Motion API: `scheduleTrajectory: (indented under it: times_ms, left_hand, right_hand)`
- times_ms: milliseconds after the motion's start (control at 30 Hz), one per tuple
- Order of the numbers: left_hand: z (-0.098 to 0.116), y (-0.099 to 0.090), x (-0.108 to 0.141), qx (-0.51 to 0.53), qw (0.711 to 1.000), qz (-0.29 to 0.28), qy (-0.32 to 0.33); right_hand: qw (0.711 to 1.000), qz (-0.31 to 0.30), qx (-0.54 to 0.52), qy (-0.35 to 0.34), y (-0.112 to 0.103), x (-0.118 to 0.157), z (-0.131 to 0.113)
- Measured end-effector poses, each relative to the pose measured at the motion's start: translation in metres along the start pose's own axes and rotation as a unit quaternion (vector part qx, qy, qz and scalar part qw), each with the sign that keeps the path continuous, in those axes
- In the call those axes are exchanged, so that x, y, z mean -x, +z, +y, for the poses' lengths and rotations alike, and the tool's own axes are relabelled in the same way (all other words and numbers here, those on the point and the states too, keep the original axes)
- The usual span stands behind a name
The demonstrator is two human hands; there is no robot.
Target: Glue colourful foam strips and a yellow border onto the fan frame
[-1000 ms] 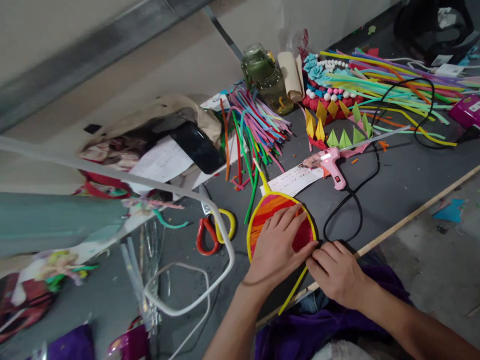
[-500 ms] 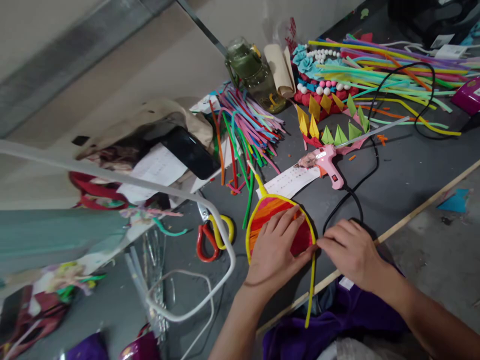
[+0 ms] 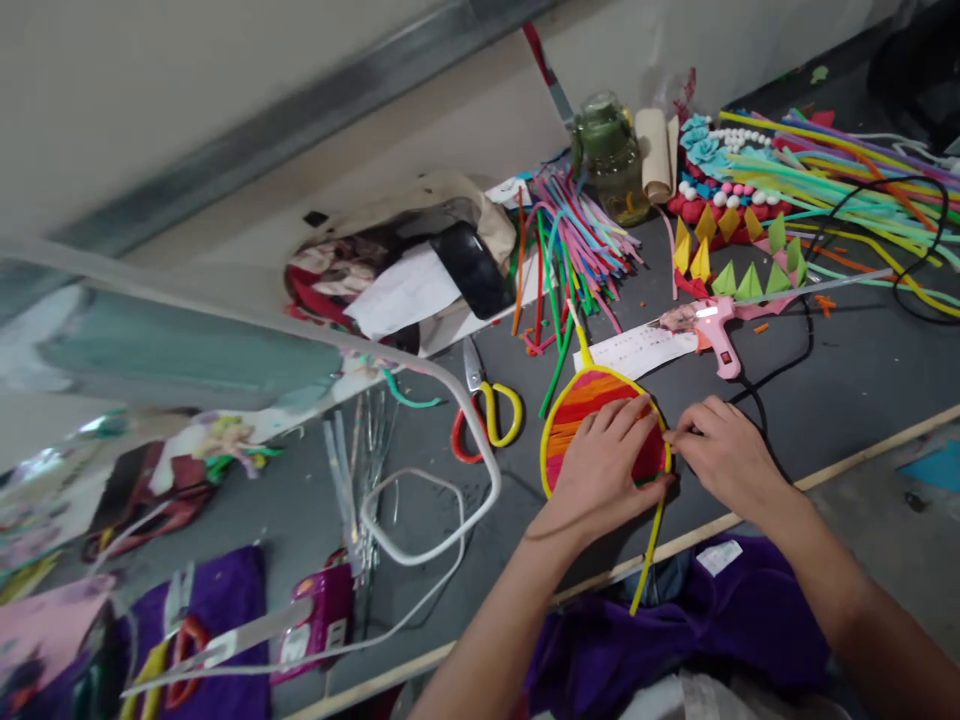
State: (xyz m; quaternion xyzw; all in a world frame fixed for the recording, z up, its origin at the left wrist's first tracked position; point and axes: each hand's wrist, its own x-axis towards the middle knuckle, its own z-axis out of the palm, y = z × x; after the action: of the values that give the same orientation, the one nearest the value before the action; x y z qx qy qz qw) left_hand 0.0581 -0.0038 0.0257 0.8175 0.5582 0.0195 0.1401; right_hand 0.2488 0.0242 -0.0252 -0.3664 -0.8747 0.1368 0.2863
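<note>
A round fan-like piece [image 3: 576,409], striped red and orange with a yellow pipe cleaner rim, lies on the grey table, its short stem pointing up and away. My left hand [image 3: 611,465] rests spread on its face, with the thumb near the right rim. At that rim my right hand [image 3: 724,450] is closed, thumb and index finger pinched at the yellow edge. A loose yellow pipe cleaner end [image 3: 648,560] hangs from the rim past the table's front edge.
Behind the fan lie a paper strip [image 3: 637,352] and a pink glue gun [image 3: 716,325] with a black cord. Scissors [image 3: 491,415], a white tube frame [image 3: 450,385] and clear sticks [image 3: 361,480] are left. Pipe cleaners [image 3: 577,235], a bottle [image 3: 609,165] and a folded-paper ring [image 3: 750,278] stand farther back.
The camera view has shifted, so the scene sits farther right and more of the left side shows. Both hands stay at the fan; my right fingers remain pinched at its right rim.
</note>
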Motion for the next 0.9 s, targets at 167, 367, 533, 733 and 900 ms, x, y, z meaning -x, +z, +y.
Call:
scheduleTrajectory:
  times_ms: [167, 367, 533, 733, 900]
  left_hand:
    - [-0.004, 0.003, 0.002, 0.023, 1.0, 0.005, 0.001]
    - [-0.007, 0.003, 0.004, 0.041, 0.999, 0.024, 0.023]
    - [-0.011, 0.008, 0.005, 0.063, 0.996, 0.054, 0.036]
    - [-0.009, 0.018, 0.004, 0.076, 0.992, 0.092, 0.035]
    - [-0.007, 0.018, 0.004, 0.075, 0.992, 0.098, 0.024]
  right_hand:
    - [1.0, -0.004, -0.021, 0.02, -0.005, 0.005, -0.002]
    - [1.0, 0.014, -0.018, -0.014, -0.003, 0.009, -0.001]
    - [0.999, 0.02, -0.007, -0.037, -0.001, 0.007, 0.001]
    - [0.999, 0.018, 0.007, -0.044, 0.0, 0.005, 0.003]
    - [0.999, 0.007, 0.005, -0.039, 0.0, 0.004, 0.005]
